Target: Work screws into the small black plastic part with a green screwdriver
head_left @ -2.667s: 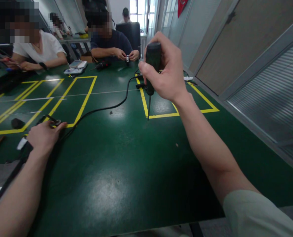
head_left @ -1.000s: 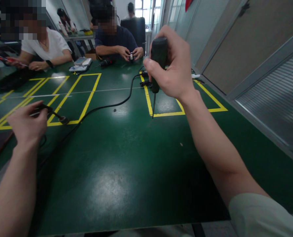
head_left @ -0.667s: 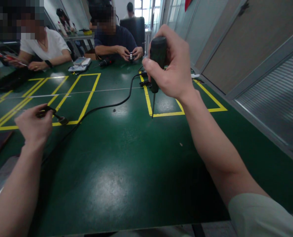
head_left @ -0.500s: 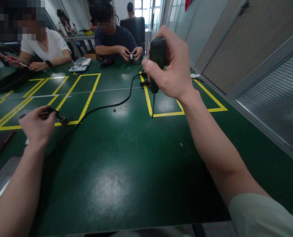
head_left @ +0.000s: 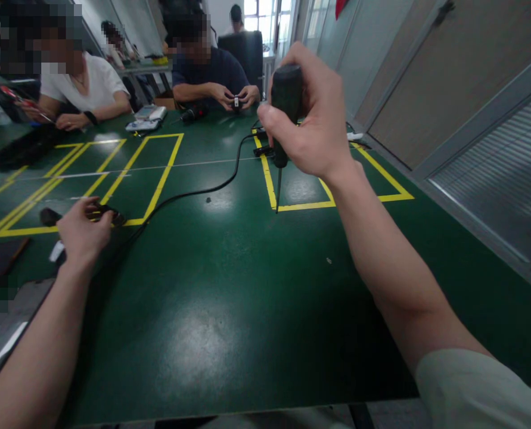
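Note:
My right hand (head_left: pixel 316 116) is closed round the black handle of a screwdriver (head_left: pixel 286 98). Its thin shaft points down, with the tip close to a corner of yellow tape on the green table (head_left: pixel 229 286); whether it touches cannot be told. To the left, my left hand (head_left: pixel 83 231) is low over the table, thumb and fingers curled about a small dark object (head_left: pixel 113 215) that is blurred and partly hidden. Another dark piece (head_left: pixel 49 217) shows just left of that hand, and a small white thing (head_left: pixel 56 251) lies by the wrist.
A black cable (head_left: pixel 189 194) runs across the table toward a small black part (head_left: pixel 261 151). Yellow tape (head_left: pixel 164 173) marks rectangles. Two people sit opposite, one holding a small device (head_left: pixel 236 103). A black tray (head_left: pixel 21 149) and a dark flat item (head_left: pixel 1 262) lie left.
My left hand has shifted slightly right, showing more of the dark piece on its left. My right hand and the screwdriver have hardly moved.

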A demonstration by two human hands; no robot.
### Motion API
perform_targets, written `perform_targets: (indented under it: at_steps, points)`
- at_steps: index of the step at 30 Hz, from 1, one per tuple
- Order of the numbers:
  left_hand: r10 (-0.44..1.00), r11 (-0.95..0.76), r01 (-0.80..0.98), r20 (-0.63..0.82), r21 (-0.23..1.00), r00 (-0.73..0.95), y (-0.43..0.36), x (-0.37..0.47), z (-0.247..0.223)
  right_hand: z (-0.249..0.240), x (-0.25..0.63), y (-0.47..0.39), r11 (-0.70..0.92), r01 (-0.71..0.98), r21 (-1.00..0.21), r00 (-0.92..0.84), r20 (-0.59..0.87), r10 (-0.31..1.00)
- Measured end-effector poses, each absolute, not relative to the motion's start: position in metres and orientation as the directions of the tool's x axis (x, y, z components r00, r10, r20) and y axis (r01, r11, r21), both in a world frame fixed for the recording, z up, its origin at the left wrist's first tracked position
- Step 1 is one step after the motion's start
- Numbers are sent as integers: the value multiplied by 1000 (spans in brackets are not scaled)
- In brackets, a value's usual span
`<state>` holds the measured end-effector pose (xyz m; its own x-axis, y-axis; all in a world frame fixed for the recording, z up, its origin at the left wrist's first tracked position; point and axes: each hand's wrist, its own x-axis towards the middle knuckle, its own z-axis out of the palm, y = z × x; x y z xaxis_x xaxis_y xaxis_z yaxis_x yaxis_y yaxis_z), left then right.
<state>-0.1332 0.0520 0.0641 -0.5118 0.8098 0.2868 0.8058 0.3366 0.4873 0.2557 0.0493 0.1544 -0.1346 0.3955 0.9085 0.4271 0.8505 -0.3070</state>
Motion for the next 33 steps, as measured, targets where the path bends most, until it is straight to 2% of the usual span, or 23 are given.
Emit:
perform_targets:
  at_steps: [18,26,33]
  points:
    - [822,278,822,319,497,-471,53,-141,60,154,256,51,860,407,-307,-114,917,381]
    - [818,310,809,293,500,-495,52,-141,59,154,256,52,871,390,-298,-130,919,372]
    - [818,343,807,269,481,-509,50,-137,61,154,256,50,847,441,-297,-128,913,387]
